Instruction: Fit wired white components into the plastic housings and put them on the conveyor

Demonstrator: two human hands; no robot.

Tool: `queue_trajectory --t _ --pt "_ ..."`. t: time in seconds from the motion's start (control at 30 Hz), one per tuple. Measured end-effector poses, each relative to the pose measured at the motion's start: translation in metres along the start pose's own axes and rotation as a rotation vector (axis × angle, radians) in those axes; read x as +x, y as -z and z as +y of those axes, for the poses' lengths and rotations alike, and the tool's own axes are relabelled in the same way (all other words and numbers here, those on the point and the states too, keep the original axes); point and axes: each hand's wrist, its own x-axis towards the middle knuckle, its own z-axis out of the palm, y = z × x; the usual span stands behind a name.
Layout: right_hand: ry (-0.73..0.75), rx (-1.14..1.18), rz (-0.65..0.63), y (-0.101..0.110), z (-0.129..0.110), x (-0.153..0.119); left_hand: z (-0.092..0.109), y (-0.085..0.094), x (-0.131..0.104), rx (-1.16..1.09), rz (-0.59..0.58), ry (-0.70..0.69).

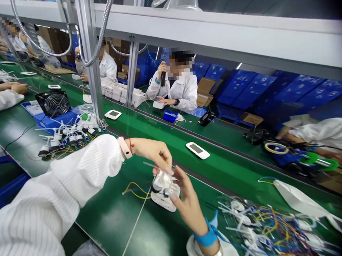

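A white plastic housing (pixel 163 203) stands on the green bench in front of me, with a small white-and-black part (pixel 164 181) on top. Yellow and dark wires (pixel 133 189) trail from its left side. My left hand (pixel 153 151), with a pink band at the wrist, reaches over from the left; its fingertips are pinched on a thin pale strip, seemingly a cable tie (pixel 150 165), at the top of the part. From the right, my right hand (pixel 189 199), wearing a blue wrist strap, curls its thumb and fingers against the part and housing.
A pile of wired white parts (pixel 264 227) lies right, beside a white casing (pixel 301 200). More wired parts (pixel 71 134) lie left, near a black fan (pixel 53 103). A green conveyor carries a white display unit (pixel 197 150). A co-worker (pixel 173 82) sits opposite.
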Motion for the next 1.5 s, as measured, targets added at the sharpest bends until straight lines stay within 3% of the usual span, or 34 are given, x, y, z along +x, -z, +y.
queue_trajectory --t 0.13,0.23,0.37,0.47,0.6,0.7,0.87,0.93,1.03,1.2,1.3,1.5 --pt "-0.296 0.478 -0.187 -0.017 -0.006 0.011 0.000 -0.017 0.009 -0.203 0.185 -0.209" --pt "-0.425 0.645 -0.170 -0.006 -0.006 0.015 -0.005 -0.024 0.014 -0.265 0.410 -0.344" --pt "-0.511 0.440 -0.118 0.037 -0.005 0.021 -0.021 -0.027 0.020 -0.046 0.699 -0.413" --pt "-0.483 0.223 -0.118 0.064 0.001 0.025 -0.031 -0.032 0.024 0.275 0.786 -0.423" --pt "-0.449 0.210 -0.204 0.064 0.022 0.026 -0.028 -0.040 0.035 0.493 0.773 -0.506" --pt "-0.409 0.320 -0.239 0.059 0.033 0.026 -0.016 -0.045 0.045 0.611 0.656 -0.553" --pt "-0.170 0.190 -0.098 0.070 0.024 0.023 0.000 -0.053 0.062 0.842 0.433 -0.542" --pt "-0.158 0.123 -0.034 0.067 0.021 0.017 0.002 -0.056 0.066 0.932 0.378 -0.562" --pt "-0.297 0.296 -0.003 0.047 0.022 0.008 0.002 -0.055 0.068 1.064 0.371 -0.542" --pt "-0.601 0.766 -0.238 0.024 0.020 0.005 -0.002 -0.044 0.053 1.004 0.427 -0.493" --pt "-0.716 0.887 -0.269 0.022 0.016 0.004 -0.003 -0.039 0.042 0.973 0.462 -0.456" --pt "-0.659 0.779 -0.326 0.042 0.022 0.005 -0.013 -0.035 0.032 0.855 0.512 -0.486"
